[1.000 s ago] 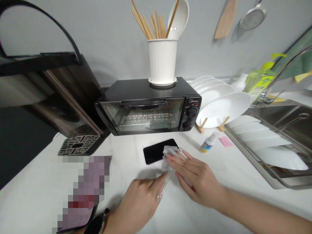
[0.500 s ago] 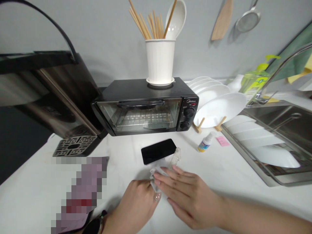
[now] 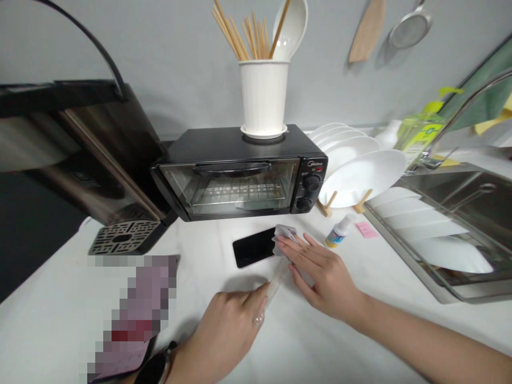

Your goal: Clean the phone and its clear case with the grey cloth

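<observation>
My left hand (image 3: 234, 328) is closed, thumb and fingers pinching a thin clear plastic piece (image 3: 276, 285) that resembles a phone case seen edge-on. My right hand (image 3: 322, 274) has its fingers stretched forward over a crumpled white tissue (image 3: 283, 242), keeping hold of it. Beneath the tissue is the right end of a black phone (image 3: 252, 249), lying screen up on the counter; that end is covered. Just right of my right fingers stands a small white spray bottle (image 3: 339, 232) with a blue and yellow label.
Behind the phone is a black toaster oven (image 3: 240, 186) bearing a white cup (image 3: 264, 96) of chopsticks. White plates (image 3: 364, 178) stand in a rack beside a sink (image 3: 440, 293). A pink sticky note (image 3: 366, 230) lies near it. At left are a dark appliance (image 3: 120, 160) and a pixelated item (image 3: 140, 309).
My right hand has moved up and away from my left hand, bringing the tissue onto the phone's right end. The clear plastic piece now shows in my left hand, which has shifted slightly.
</observation>
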The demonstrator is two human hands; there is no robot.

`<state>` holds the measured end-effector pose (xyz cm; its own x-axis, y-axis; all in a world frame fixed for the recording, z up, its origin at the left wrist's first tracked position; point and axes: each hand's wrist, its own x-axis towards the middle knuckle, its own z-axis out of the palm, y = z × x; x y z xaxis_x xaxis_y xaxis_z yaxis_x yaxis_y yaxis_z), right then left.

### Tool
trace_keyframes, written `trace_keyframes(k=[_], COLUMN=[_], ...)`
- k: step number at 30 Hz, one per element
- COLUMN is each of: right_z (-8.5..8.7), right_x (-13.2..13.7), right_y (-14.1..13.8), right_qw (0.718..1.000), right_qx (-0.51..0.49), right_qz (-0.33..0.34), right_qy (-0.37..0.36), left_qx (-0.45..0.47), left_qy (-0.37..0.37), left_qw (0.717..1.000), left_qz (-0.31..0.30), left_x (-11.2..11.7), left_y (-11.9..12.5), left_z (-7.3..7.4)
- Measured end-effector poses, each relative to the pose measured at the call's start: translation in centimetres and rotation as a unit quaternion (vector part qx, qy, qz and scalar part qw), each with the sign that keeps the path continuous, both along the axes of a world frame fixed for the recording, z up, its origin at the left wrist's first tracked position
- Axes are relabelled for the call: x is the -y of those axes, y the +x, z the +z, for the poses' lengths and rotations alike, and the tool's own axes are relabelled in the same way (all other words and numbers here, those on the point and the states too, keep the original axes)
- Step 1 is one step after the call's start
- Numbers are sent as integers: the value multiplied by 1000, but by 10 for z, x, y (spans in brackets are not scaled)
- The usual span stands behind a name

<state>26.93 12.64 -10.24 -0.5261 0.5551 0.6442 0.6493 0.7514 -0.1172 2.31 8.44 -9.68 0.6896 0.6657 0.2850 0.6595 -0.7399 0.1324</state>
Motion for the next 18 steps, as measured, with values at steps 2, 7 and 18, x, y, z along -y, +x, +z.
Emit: trace_keyframes(k=[2,7,18], right_z=[0,4,4], right_x=[1,19,28], right_y=[-1,-9,-10], right_qw=[1000,996,982], right_qx=[-1,24,56], right_qz=[4,86,180], right_qy=[-1,-11,-6], left_qx=[6,14,2], left_qy=[1,18,41], left_qw=[1000,1000,999], left_qz=[6,10,-1], left_x=[1,0,0], left_y=[1,3,1], left_z=[0,-5,-8])
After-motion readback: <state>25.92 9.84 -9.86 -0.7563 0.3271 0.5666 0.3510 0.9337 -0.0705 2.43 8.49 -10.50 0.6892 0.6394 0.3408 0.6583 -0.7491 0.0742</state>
